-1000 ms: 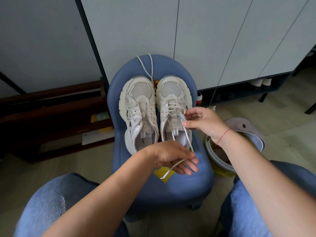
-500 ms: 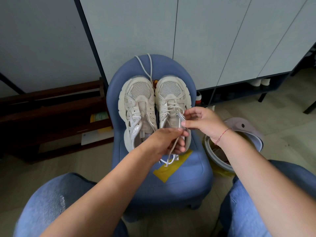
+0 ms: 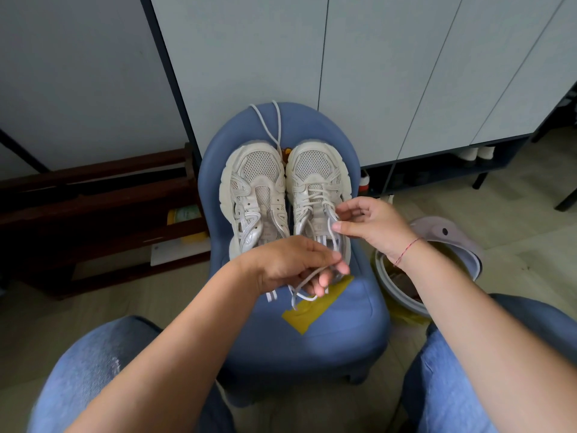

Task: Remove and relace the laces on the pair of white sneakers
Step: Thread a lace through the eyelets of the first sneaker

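left hand (image 3: 287,264) grips lace (image 3: 307,297); bin (image 3: 382,276) holds something brownish (unclear)

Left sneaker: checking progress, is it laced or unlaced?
Unlaced: the left sneaker shows bare eyelets and an exposed tongue; a loose lace lies beyond its toe.

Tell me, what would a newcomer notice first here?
Two white sneakers stand side by side on a blue chair in the middle. The left sneaker has bare eyelets, while both hands work the lace of the right sneaker: the left hand holds its loose end, the right hand pinches it higher.
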A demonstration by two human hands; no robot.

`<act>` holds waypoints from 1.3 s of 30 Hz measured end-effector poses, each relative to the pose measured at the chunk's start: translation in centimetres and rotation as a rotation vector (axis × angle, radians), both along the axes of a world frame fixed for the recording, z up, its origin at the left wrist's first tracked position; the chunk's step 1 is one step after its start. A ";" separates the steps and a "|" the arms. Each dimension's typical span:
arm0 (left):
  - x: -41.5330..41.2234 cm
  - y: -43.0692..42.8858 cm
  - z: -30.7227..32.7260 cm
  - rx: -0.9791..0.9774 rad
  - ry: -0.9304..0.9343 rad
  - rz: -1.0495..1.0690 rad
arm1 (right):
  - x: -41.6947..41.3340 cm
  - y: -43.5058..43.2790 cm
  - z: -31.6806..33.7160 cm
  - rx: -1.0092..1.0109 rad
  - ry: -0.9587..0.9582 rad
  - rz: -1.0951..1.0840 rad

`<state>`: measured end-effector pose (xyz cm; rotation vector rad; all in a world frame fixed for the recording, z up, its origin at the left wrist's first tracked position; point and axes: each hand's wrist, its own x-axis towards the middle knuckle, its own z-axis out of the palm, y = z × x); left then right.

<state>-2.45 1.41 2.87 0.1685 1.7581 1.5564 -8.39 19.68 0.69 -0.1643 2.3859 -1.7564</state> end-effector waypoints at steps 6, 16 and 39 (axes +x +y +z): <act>-0.8 -0.5 -0.2 -0.043 0.097 0.238 | 2.3 -0.9 2.4 0.380 0.410 0.198; -1.8 -2.6 1.0 -0.025 0.194 0.330 | 0.6 -0.7 1.9 -0.125 0.122 -0.113; -1.7 -3.1 2.3 0.020 0.211 0.309 | 0.8 -2.4 2.8 0.312 0.588 -0.262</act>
